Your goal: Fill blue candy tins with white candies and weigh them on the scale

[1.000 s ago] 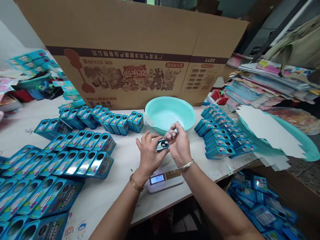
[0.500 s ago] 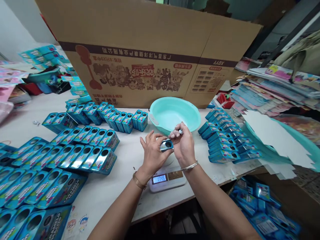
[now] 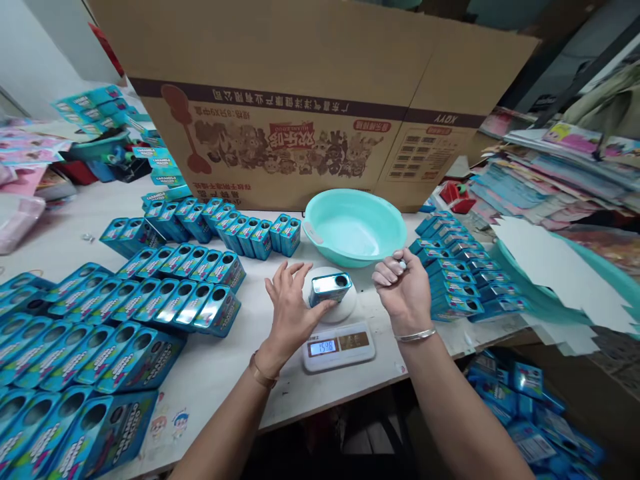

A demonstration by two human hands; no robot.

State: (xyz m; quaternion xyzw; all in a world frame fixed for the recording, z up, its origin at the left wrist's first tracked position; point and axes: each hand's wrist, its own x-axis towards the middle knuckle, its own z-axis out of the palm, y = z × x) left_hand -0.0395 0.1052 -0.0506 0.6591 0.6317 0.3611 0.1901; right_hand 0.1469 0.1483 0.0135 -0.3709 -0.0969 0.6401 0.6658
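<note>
A blue tin [image 3: 330, 287] with a round hole in its top stands on the round white plate of a digital scale [image 3: 339, 347], whose display is lit. My left hand [image 3: 295, 303] is beside the tin, fingers spread, thumb close to its lower front edge; whether the thumb touches cannot be told. To the right of the scale, my right hand [image 3: 404, 290] is closed, palm up, with a small pale piece pinched between thumb and finger. Behind the hands sits a turquoise basin [image 3: 356, 230].
Rows of blue tins [image 3: 170, 300] cover the left of the table, with more tins [image 3: 455, 267] at right. A large cardboard box [image 3: 300, 100] stands behind. White card sheets [image 3: 555, 273] lie over another basin at right; loose tins [image 3: 530, 413] lie below the table edge.
My right hand has moved away to the right with the pale piece. My left hand has opened from the tin, which now stands on the scale. The display reading has changed.
</note>
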